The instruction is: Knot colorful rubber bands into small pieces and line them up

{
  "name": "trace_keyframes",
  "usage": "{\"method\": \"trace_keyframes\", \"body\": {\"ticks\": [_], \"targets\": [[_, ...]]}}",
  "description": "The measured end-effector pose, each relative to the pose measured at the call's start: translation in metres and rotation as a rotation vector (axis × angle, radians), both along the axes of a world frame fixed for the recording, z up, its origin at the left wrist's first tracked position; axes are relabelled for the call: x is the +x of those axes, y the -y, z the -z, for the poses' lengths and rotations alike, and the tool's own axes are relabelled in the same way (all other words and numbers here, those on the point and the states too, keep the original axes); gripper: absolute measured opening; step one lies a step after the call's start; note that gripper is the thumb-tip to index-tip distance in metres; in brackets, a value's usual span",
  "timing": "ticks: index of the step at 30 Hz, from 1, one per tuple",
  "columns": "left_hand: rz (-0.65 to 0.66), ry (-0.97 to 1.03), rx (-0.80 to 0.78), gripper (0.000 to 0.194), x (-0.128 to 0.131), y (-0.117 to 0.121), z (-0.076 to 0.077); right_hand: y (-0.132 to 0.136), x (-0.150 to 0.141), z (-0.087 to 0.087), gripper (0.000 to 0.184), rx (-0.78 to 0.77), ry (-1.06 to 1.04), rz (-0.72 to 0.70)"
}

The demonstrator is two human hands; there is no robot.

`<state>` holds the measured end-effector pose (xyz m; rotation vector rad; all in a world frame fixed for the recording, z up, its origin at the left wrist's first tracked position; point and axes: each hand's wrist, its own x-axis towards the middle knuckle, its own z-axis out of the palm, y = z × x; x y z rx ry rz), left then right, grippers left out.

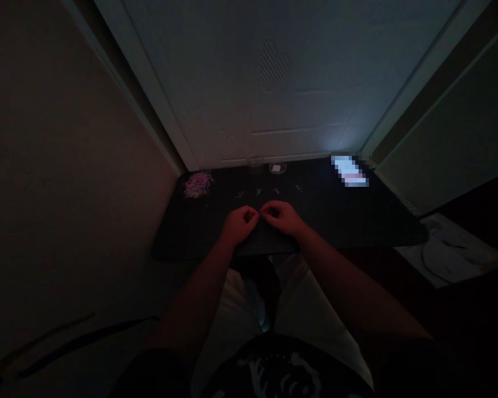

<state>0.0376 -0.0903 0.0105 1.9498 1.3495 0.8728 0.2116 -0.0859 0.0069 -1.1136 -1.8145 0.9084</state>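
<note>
The scene is very dark. My left hand (240, 223) and my right hand (281, 216) meet over a black table (357, 221), fingertips pinched together on something tiny that I cannot make out. A heap of small pink and pale bands (198, 184) lies at the table's far left corner. Beyond my hands, several tiny finished-looking pieces (258, 192) lie in a row.
A lit phone screen (349, 170) glows at the far right of the table. A small round dish (277, 167) and a clear cup (255, 162) stand by the white door (274, 83) behind. A pale wall is at left, and pale paper lies on the floor at right.
</note>
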Motion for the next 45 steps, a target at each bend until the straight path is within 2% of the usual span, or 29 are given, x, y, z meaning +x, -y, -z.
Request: {"method": "trace_keyframes", "body": {"ticks": [8,14,20,24,26,31,33,37,42,45], "targets": [[0.008,-0.052,0.005,0.018,0.0003,0.0007,-0.0015,-0.0035,-0.0011,0.003,0.01,0.024,0.066,0.076],[0.031,0.044,0.011,0.017,-0.0022,0.0024,-0.0018,-0.0009,-0.0032,-0.0008,0.012,0.025,0.031,0.253],[-0.001,0.04,0.022,0.015,-0.0004,0.0027,-0.0023,-0.0018,-0.002,0.0015,0.013,0.05,0.071,0.1],[0.036,0.052,0.015,0.012,-0.0021,0.0037,-0.0039,-0.0035,-0.0019,0.0023,0.012,0.054,-0.002,0.275],[0.032,0.062,0.025,0.01,-0.0033,0.004,-0.004,-0.0028,-0.0023,0.0011,0.012,0.043,-0.017,0.297],[-0.054,0.024,0.032,0.009,-0.0023,0.0037,-0.004,0.0011,-0.0044,-0.0028,0.011,0.049,0.082,0.111],[-0.056,-0.016,0.008,0.007,-0.0025,0.0031,-0.0044,0.0015,-0.0053,-0.0028,0.01,0.05,0.093,0.138],[0.035,-0.022,-0.05,0.008,-0.0055,0.0012,-0.0045,0.0,-0.0061,-0.0001,0.01,0.059,0.077,0.286],[0.009,-0.029,-0.028,0.005,-0.0049,0.0017,-0.0052,-0.0018,-0.0063,0.003,0.01,0.062,0.067,0.256],[0.004,-0.046,-0.014,0.005,-0.003,0.0027,-0.006,-0.0018,-0.0066,0.0023,0.01,0.069,0.062,0.29]]}}
